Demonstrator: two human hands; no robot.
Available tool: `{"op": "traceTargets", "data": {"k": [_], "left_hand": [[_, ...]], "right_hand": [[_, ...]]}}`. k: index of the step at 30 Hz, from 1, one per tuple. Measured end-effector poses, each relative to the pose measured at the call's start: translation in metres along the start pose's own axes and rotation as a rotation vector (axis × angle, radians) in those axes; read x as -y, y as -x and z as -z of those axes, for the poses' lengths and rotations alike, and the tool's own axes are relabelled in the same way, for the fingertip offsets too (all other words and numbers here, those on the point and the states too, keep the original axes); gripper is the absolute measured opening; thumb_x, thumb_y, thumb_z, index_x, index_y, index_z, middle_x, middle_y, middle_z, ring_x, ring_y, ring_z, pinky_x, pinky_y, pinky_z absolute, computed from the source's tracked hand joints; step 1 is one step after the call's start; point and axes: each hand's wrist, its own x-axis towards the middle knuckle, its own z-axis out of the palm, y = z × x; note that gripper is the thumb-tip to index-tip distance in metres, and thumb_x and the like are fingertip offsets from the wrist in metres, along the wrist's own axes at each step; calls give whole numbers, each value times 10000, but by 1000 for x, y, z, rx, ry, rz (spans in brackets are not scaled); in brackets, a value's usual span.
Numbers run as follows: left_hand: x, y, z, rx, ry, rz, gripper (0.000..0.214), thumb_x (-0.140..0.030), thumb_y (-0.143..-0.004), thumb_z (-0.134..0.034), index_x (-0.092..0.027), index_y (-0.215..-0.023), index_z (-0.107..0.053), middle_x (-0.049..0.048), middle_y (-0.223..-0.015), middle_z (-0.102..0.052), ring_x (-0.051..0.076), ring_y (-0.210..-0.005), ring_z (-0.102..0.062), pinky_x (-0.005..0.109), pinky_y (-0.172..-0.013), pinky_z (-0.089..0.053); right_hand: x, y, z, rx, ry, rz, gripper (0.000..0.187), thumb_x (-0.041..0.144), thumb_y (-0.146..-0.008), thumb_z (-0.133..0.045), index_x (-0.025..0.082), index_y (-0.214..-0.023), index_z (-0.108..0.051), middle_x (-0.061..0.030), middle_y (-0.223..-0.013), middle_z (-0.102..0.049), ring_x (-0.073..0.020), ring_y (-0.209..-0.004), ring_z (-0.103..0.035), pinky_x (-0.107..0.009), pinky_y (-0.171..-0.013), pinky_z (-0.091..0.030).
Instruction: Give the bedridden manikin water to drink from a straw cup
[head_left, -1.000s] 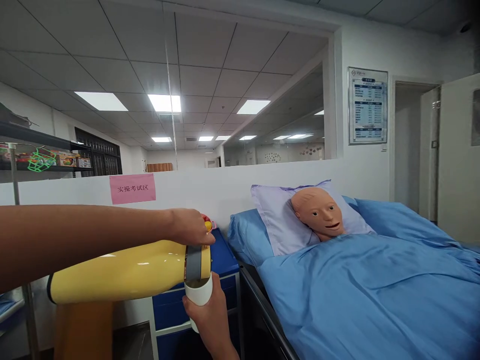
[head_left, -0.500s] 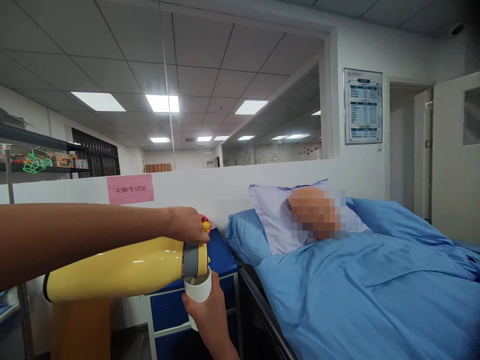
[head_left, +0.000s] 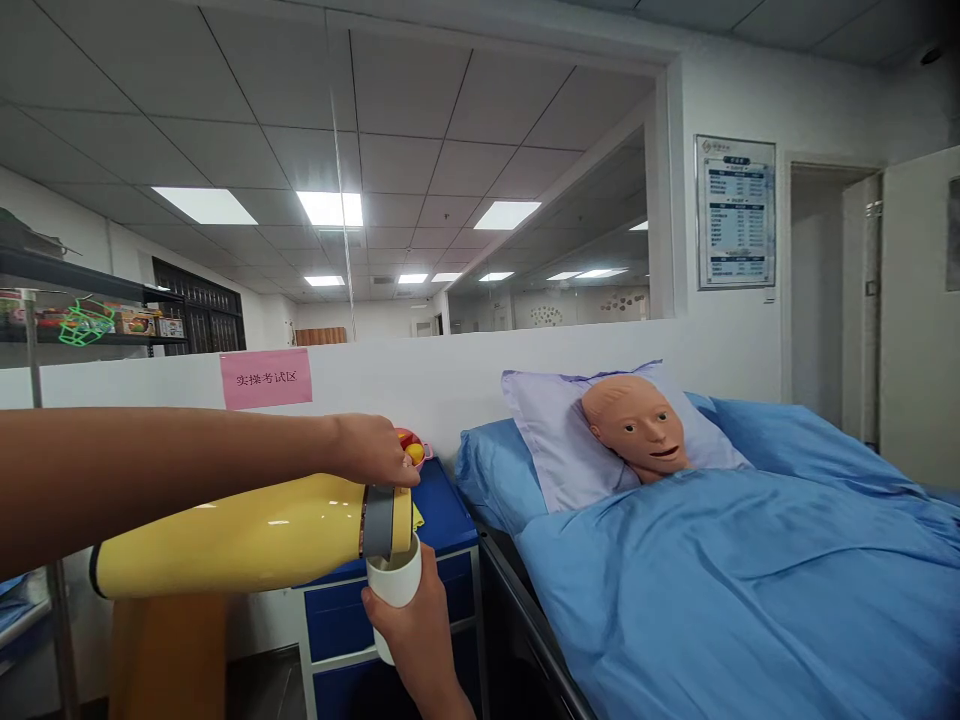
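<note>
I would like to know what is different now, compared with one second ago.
The left hand and the yellow thermos shifted slightly left in the picture. Nothing was taken hold of or let go. The thermos stays tipped over the white cup in the right hand; the mannequin's head still rests on the pillow.

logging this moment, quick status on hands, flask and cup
Left hand gripping yellow flask, tipped sideways. Right hand holding white cup up to it. Nothing visible between them.
</note>
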Motion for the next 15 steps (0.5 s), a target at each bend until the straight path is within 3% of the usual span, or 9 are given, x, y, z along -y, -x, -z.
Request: {"op": "traceTargets", "data": {"k": [3, 8, 12, 15], "left_hand": [[3, 4, -4, 58, 1, -141, 329, -146, -850, -509, -344, -1101, -588, 4, -644, -653, 156, -511, -554, 298, -563, -395], [31, 24, -28, 112, -20, -17, 440, -182, -908, -431, -314, -1321, -500, 54, -789, -707, 181, -586, -623, 271, -543, -387], [78, 51, -78, 44, 126, 371, 512, -180, -903, -397, -289, -1402, -436, 125, -1114, -707, 260, -880, -691, 306, -712, -455], [104, 70, -127, -13, 186, 785, 544, -203, -883, -387, -252, -1424, -394, 136, -1059, -712, 305, -903, -687, 339, -715, -467]], "right_hand": [[-3, -1, 1, -12, -7, -24, 426, 223, -605, -702, 218, -1007, -561, 9, -813, -679, -204, -720, -618, -289, -655, -482], [-10, -1, 13, -47, 71, -121, 386, 238, -627, -709, 215, -985, -567, 6, -797, -670, -214, -723, -621, -308, -671, -487], [-27, -2, 27, -25, 68, -208, 390, 306, -685, -712, 198, -1025, -554, -34, -882, -694, -241, -818, -658, -331, -738, -512], [-49, -5, 34, -31, 56, -272, 434, 338, -702, -708, 185, -1073, -544, -48, -908, -701, -249, -844, -669, -339, -758, -523]]}}
